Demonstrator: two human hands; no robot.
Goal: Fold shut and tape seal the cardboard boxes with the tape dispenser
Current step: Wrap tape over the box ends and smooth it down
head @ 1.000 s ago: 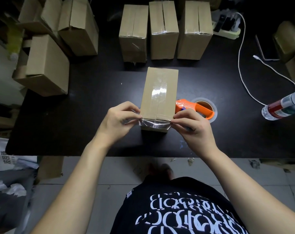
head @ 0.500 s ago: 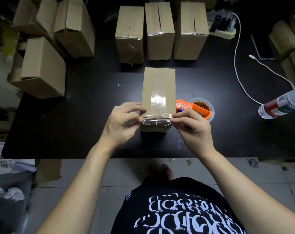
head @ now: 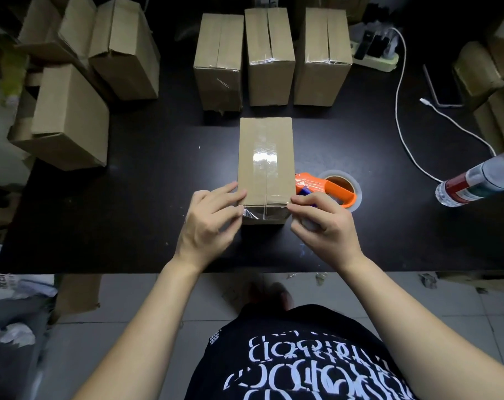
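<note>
The box [head: 264,160] sits mid-table [head: 147,197], tape dispenser [head: 328,187] touching its right, three boxes [head: 269,56] behind.
</note>
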